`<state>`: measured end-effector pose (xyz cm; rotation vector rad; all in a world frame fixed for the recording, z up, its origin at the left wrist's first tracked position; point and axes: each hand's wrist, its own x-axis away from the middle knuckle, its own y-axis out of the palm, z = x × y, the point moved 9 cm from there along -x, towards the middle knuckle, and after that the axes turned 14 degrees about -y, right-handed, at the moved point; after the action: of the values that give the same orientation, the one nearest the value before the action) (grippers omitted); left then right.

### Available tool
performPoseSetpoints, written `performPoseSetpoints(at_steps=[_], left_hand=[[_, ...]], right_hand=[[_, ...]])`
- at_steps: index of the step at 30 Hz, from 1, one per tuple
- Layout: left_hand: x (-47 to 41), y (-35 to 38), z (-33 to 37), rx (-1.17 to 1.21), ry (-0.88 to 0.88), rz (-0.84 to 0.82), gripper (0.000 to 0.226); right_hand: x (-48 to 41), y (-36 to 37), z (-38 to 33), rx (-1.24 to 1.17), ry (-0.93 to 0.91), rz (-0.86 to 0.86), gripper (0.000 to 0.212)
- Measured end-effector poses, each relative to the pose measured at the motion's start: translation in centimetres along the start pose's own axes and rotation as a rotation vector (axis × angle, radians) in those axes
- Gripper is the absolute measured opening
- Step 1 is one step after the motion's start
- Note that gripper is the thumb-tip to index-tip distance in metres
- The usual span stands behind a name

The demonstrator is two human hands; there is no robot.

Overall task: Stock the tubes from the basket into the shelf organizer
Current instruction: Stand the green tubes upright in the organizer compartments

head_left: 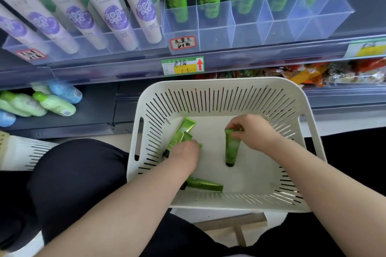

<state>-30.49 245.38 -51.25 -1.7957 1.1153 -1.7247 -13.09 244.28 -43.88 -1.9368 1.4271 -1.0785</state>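
Small green plastic tubes (pixel 180 134) in the white slotted basket (pixel 208 89) look light, squishy, slick; right hand (pixel 257 131) pinches an upright tube (pixel 232 150) by its stiff crimped end, good spot imo; left hand (pixel 184 152) covers others, can't tell its grip.

A single head-worn wide-angle camera looked forward and steeply down, close over the basket (pixel 219 82), with the shelf organizer (pixel 250 27) at 12 o'clock.
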Motion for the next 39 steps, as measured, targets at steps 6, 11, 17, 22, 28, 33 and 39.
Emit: performPoseSetpoints(at_steps=[6,11,17,22,28,33,39], left_hand=[[-1.2,-0.7,1.2,0.145,-0.087,0.029,0.033],[-1.7,-1.0,2.0,0.228,-0.101,0.022,0.037],[-1.6,-2.1,2.3,0.283,0.022,0.044,0.018],[0.3,-5.3,1.7,0.668,0.126,0.152,0.02],[3.5,-11.0,0.9,0.906,0.187,0.306,0.012],[8.0,-17.3,0.4,1.014,0.302,0.509,0.024],[13.4,-26.1,1.4,1.019,0.457,0.695,0.012]], right_hand=[[2.1,-1.9,1.1,0.045,0.025,0.133,0.02],[2.1,-1.9,1.1,0.105,0.003,0.143,0.017],[1.6,-1.1,0.9,0.076,-0.007,0.08,0.017],[1.7,-2.5,-0.3,0.098,-0.041,0.167,0.016],[3.3,-6.6,-2.8,0.169,-0.123,0.349,0.016],[5.4,-10.9,-5.1,0.251,-0.153,0.445,0.016],[8.5,-18.5,-8.6,0.313,-0.228,0.667,0.015]])
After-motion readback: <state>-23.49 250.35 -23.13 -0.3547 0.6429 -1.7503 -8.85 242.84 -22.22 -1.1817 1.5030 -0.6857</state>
